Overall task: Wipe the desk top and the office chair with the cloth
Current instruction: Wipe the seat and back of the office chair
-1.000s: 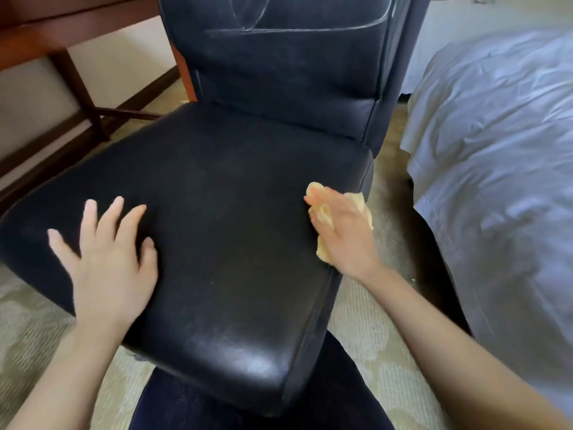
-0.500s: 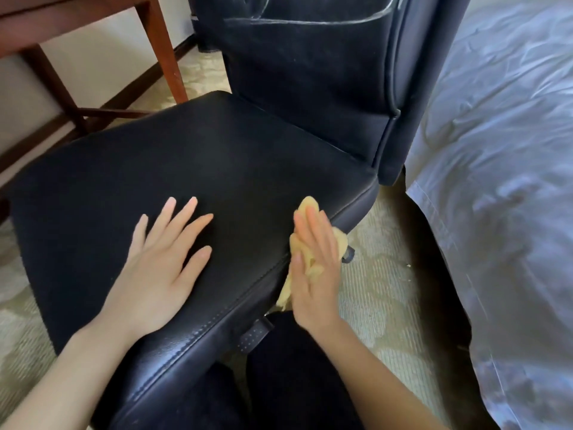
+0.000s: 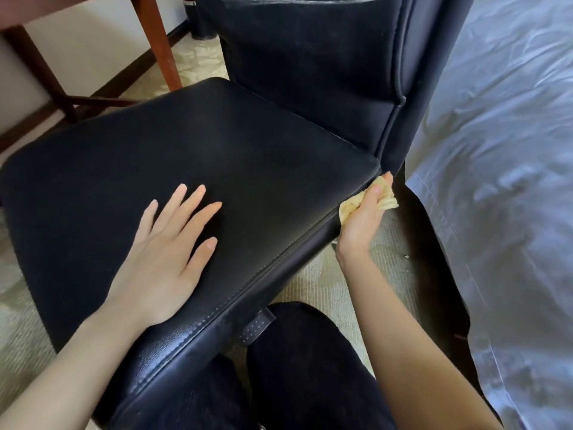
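cloth (image 3: 349, 208) half-hidden in right hand (image 3: 362, 219), chair (image 3: 248, 156) top cropped (left hand (image 3: 164, 243) flat)

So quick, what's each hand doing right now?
Left hand: open, fingers spread flat on the chair seat.
Right hand: gripping the yellow cloth against the seat's side edge.

Bedroom: bed (image 3: 496, 150), wooden desk (image 3: 155, 41)

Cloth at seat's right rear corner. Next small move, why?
Probably slide the cloth toward the front along the right side edge of the seat: the right hand grips it there, close to the backrest, and the left hand lies flat on top.
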{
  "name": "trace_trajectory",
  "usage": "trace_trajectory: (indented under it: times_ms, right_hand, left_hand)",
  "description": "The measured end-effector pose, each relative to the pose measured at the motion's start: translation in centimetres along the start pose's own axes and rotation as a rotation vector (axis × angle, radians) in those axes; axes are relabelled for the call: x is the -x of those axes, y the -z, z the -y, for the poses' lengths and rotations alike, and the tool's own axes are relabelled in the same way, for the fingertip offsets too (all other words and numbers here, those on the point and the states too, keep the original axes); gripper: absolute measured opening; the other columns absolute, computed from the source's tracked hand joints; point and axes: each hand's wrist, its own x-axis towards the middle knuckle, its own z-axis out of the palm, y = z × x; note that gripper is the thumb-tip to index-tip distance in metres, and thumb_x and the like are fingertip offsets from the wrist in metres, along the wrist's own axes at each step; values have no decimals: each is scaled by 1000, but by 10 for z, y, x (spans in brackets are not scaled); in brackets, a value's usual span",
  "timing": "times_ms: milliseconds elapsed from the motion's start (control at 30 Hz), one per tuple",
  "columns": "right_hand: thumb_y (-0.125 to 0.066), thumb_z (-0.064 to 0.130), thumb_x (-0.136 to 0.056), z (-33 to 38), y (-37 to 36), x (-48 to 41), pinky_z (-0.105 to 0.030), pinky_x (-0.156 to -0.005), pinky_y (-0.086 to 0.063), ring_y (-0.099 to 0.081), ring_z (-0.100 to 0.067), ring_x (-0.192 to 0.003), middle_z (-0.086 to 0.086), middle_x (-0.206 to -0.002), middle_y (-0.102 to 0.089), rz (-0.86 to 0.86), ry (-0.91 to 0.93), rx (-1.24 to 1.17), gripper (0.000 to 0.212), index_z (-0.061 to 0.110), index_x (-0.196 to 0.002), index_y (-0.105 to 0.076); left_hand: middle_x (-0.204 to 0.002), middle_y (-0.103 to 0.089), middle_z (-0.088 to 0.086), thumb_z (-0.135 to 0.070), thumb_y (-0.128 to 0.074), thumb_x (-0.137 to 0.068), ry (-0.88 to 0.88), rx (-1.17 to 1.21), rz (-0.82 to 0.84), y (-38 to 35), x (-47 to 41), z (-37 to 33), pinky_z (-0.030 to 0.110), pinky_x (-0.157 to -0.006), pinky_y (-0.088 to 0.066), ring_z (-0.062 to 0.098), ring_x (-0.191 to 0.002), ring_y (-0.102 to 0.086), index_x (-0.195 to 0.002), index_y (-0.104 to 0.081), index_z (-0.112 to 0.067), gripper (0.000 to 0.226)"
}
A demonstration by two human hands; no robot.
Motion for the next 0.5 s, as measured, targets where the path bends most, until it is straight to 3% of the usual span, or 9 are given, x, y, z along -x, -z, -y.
trace_trajectory:
  times_ms: [133, 233, 267, 333, 367, 433, 500]
  right_hand:
    - [-31, 35, -103, -5, -1, 50, -34, -120, -14, -19, -1, -142, 16, -155, -21, 116, 97, 53, 50, 27, -151, -17]
    - [-30, 46, -98, -13, -6, 108, -32, -120, -4, -2, 2, -143, 38, -149, -9, 224, 242, 218, 46, 58, -141, -16]
    - [-29, 47, -98, -16, -6, 129, -29, -119, -4, 1, 0, -144, 38, -150, -8, 267, 309, 267, 46, 57, -141, -17]
    - [-29, 46, -100, -25, -2, 167, -28, -118, -8, 0, -9, -146, 24, -155, -14, 373, 414, 288, 53, 32, -150, -18]
    - [-29, 45, -100, -26, 0, 183, -33, -118, -13, -4, -15, -147, 19, -156, -16, 444, 424, 270, 56, 27, -151, -15]
    - [-28, 42, -102, -32, 4, 210, -48, -115, -21, -11, -29, -146, 13, -156, -21, 569, 529, 352, 53, 35, -151, -10]
    - [-31, 34, -104, -43, 7, 228, -45, -114, -26, -24, -28, -143, 7, -153, -31, 604, 764, 552, 50, 29, -151, -17]
  left_hand:
    - [-156, -8, -10, -50, -13, -91, 27, -41, -9, -2, 1, -4, 27, -117, 11, 4, -145, 8, -148, -31, -22, 66]
    - [-157, -12, -7, -50, -12, -91, 42, -47, -11, -3, 1, -7, 27, -117, 10, 6, -145, 6, -148, -31, -20, 67]
    - [-157, -12, -6, -50, -12, -91, 45, -44, -11, -3, 1, -8, 27, -117, 10, 5, -145, 6, -148, -31, -20, 67]
    - [-157, -13, -6, -50, -12, -91, 49, -35, -8, -3, 1, -8, 26, -116, 10, 5, -145, 6, -148, -31, -20, 68]
    - [-157, -14, -6, -50, -12, -90, 50, -29, -6, -3, 1, -8, 26, -116, 10, 5, -145, 5, -148, -31, -20, 68]
    - [-157, -14, -7, -50, -11, -90, 51, -23, 1, -2, 2, -7, 26, -117, 10, 5, -145, 5, -148, -31, -20, 68]
    - [-157, -13, -6, -50, -11, -91, 51, -29, 7, -2, 3, -6, 27, -117, 9, 7, -146, 5, -148, -29, -20, 68]
